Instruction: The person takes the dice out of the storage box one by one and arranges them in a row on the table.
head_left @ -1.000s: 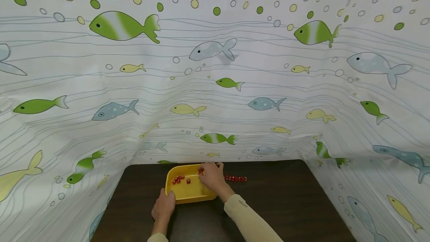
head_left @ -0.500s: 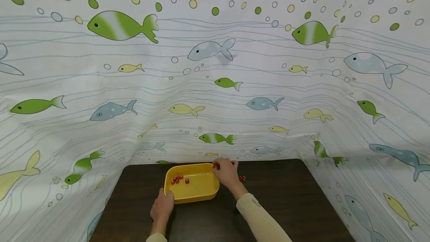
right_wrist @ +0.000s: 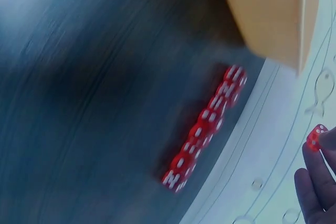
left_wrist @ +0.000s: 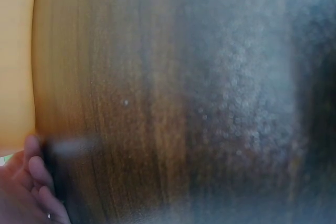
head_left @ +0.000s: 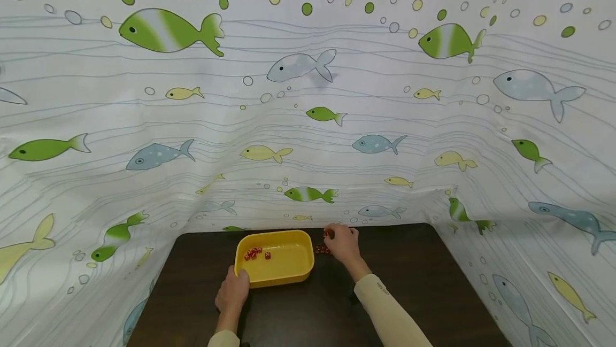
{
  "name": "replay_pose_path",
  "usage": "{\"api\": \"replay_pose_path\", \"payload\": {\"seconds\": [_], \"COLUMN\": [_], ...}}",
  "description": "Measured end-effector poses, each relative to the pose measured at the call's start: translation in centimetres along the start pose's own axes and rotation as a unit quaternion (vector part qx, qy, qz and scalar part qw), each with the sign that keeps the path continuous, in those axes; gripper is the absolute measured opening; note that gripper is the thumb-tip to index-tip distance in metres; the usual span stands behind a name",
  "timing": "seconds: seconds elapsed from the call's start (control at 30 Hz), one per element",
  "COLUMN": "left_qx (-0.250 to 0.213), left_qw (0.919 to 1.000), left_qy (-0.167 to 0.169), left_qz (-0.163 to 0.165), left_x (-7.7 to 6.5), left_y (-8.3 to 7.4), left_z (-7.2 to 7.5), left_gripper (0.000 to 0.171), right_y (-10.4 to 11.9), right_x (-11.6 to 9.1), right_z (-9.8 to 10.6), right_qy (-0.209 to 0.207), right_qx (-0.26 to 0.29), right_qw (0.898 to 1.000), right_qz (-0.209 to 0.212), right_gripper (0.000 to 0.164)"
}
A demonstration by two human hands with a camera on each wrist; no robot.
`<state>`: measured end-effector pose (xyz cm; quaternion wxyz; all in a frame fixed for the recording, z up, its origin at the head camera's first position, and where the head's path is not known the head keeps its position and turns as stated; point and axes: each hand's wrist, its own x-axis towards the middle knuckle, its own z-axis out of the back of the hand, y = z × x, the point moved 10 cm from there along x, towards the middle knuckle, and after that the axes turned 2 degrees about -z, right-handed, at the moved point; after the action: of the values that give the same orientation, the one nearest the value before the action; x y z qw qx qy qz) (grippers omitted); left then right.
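Note:
My left hand grips the near left corner of a yellow plastic tray, thumb over the rim. In the left wrist view only some fingers show beside the tray's wall. Several red dice lie at the tray's left end. To the right of the tray, my right hand pinches one red die between thumb and finger, held up off the table. Below it a straight row of red dice stands on the table, partly hidden by the hand in the head view.
The dark wood-grain table reaches back to a white curtain printed with fish and bubbles. This curtain hangs behind the table and along both sides.
My right hand has moved from inside the tray, over its right rim, to above the row, carrying a die. The left hand and the tray have stayed in place.

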<state>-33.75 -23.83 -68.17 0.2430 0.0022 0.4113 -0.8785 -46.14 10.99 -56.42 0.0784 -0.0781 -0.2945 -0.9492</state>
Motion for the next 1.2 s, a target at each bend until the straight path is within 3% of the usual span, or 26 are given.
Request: {"api": "replay_pose_path", "payload": {"seconds": [0.3, 0.5, 0.8, 1.2], "left_qx": [0.002, 0.011, 0.001, 0.001], "left_qw": [1.0000, 0.9999, 1.0000, 0.9999], "left_qy": [0.000, -0.003, 0.000, -0.002], "left_qz": [0.000, 0.007, 0.010, 0.013], "left_x": [0.0, 0.2, 0.4, 0.5], "left_y": [-0.2, 0.2, -0.3, -0.4], "left_z": [-0.1, -0.2, -0.1, -0.1], "left_gripper": [0.062, 0.064, 0.064, 0.063], "right_y": [-5.3, -6.8, -10.2, -12.5], "right_x": [0.4, 0.1, -0.3, -1.3], "right_z": [3.4, 4.1, 2.7, -0.2], "right_qy": [-0.013, -0.016, 0.012, 0.086], "right_qx": [0.010, 0.007, -0.023, 0.022], "right_qw": [0.999, 0.999, 0.996, 0.988], "right_qz": [-0.048, -0.046, -0.089, -0.127], "right_gripper": [0.026, 0.025, 0.024, 0.029]}}
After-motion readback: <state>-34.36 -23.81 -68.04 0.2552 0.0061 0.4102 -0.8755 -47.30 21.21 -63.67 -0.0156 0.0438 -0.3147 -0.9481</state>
